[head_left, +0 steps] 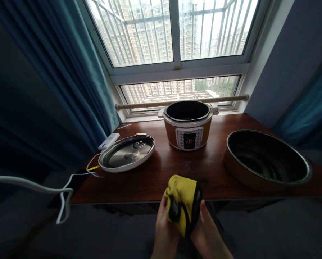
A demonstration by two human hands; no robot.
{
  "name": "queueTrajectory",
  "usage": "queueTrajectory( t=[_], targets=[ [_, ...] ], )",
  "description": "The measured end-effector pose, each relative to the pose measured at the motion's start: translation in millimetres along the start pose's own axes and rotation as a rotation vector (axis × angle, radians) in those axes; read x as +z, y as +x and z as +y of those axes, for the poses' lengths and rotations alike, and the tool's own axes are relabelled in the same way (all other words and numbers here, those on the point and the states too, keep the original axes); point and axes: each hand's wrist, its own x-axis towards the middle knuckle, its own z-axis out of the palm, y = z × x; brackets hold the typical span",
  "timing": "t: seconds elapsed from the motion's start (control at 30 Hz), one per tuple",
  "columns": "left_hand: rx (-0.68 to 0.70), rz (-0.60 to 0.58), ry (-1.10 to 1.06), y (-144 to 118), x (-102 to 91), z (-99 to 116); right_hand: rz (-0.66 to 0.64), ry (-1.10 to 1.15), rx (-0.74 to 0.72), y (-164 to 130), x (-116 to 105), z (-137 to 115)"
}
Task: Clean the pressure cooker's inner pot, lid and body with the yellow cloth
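A dark reddish wood table (155,176) runs under a barred window (174,32), with teal curtains (55,72) at the left and a blue-grey wall at the right. A pale wooden rod (150,104) lies across the sill behind the table.

At the back centre stands an electric pressure cooker (188,124), round, orange-sided with a white control panel, its dark pot open at the top. Left of it, well apart, the cooker lid (127,153) lies flat, a shiny steel disc in a white rim. Just behind the lid sits a small white power bank (108,141); a white cable (63,194) trails off the table's left corner. On the right a wide, dark metal basin (267,160) sits close to the front edge.

The middle of the table between lid, cooker and basin is bare wood.

Below the front edge, the left hand (164,230) and right hand (208,233) together grip a folded yellow cloth (184,203) with black trim, fingers closed around its lower half. The cloth's top overlaps the table edge in view.
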Motion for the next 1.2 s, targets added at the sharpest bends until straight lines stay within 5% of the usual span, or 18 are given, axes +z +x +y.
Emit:
queueTrajectory(
  t=[0.1,0.2,0.27,0.43,0.57,0.73,1.2],
  targets=[
    [0.012,0.011,0.089,2,-1.8,-4,0.073,0.168,0.122,6,3,4],
    [0.104,0.044,0.317,15,-12.1,16,0.159,0.205,0.135,12,-9,-11],
    [0.177,0.110,0.385,32,-22.1,45,0.242,0.225,0.071,15,-22,-26],
    [0.111,0.174,0.127,82,-50.5,132,0.456,0.226,-0.166,12,-52,-57],
    [0.224,0.305,0.107,110,-67.8,169,0.500,0.208,-0.174,8,-68,-62],
    [0.307,0.269,0.122,124,-71.6,178,0.541,0.177,-0.158,6,-73,-56],
    [0.403,0.423,0.144,133,-71.4,177,0.563,0.172,-0.159,-1,-80,-60]
  ],
)
